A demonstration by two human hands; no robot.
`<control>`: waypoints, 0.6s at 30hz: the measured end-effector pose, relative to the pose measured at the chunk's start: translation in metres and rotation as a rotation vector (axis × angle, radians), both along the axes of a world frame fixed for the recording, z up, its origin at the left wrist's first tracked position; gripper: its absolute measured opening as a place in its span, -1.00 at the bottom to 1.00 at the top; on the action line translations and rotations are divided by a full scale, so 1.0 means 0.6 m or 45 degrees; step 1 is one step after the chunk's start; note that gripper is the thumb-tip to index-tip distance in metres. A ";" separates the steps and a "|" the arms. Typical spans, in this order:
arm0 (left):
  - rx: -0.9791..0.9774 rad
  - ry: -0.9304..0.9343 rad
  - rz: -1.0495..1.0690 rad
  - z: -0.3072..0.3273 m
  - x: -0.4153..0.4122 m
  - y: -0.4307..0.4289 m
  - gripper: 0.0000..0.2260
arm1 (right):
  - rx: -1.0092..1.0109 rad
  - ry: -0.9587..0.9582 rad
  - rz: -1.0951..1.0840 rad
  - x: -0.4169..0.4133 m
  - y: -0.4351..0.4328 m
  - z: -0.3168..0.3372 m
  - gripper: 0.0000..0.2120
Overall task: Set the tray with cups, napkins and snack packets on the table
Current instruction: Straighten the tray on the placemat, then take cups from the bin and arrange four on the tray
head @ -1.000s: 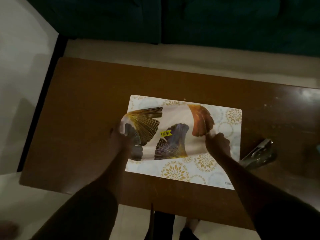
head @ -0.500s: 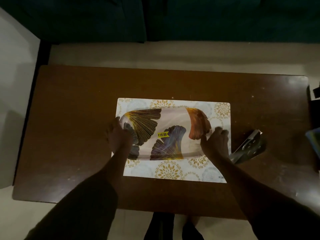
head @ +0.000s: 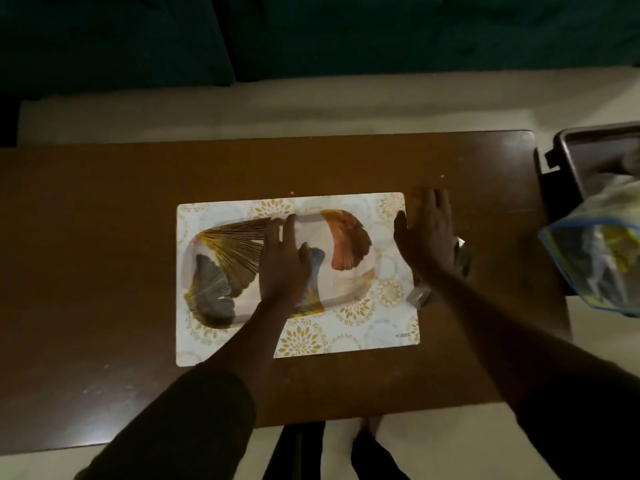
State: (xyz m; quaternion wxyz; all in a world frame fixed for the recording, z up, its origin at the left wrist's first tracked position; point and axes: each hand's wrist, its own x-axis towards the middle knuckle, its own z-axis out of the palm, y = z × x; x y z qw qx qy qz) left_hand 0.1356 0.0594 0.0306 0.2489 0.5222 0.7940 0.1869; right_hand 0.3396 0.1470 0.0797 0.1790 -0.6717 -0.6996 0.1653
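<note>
An oblong tray (head: pixel 349 244) printed with gold, grey and orange leaf shapes lies flat on a white placemat with gold flowers (head: pixel 363 327), in the middle of a brown wooden table (head: pixel 104 237). My left hand (head: pixel 284 261) rests flat over the middle of the tray, fingers spread. My right hand (head: pixel 427 233) is spread flat beyond the tray's right end, over the mat's right edge and the table. Neither hand grips anything.
A shiny metal tool (head: pixel 420 294) lies on the table just right of the mat, partly under my right forearm. Off the table's right end stands a dark bin (head: pixel 568 157) with a clear blue-edged plastic bag (head: pixel 595 258). A dark green sofa (head: pixel 311 36) runs behind.
Both hands have let go of the tray's ends. The left hand moved onto the tray's middle and the right hand moved out to the right. The tray now lies flat on the mat.
</note>
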 end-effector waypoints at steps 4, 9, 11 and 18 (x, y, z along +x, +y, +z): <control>0.013 -0.126 -0.095 0.018 0.076 0.027 -0.56 | 0.005 -0.059 -0.300 0.074 0.003 0.013 -0.67; 0.053 -0.302 -0.171 0.027 0.154 0.040 -0.76 | -0.278 0.000 -0.598 0.145 -0.030 0.005 -0.56; -0.065 -0.513 -0.111 0.031 0.186 0.036 -0.77 | -0.422 0.152 -0.686 0.165 -0.039 -0.003 -0.53; -0.333 -0.810 -0.038 0.043 0.285 0.016 -0.75 | -0.667 0.479 -0.628 0.204 -0.053 -0.024 -0.57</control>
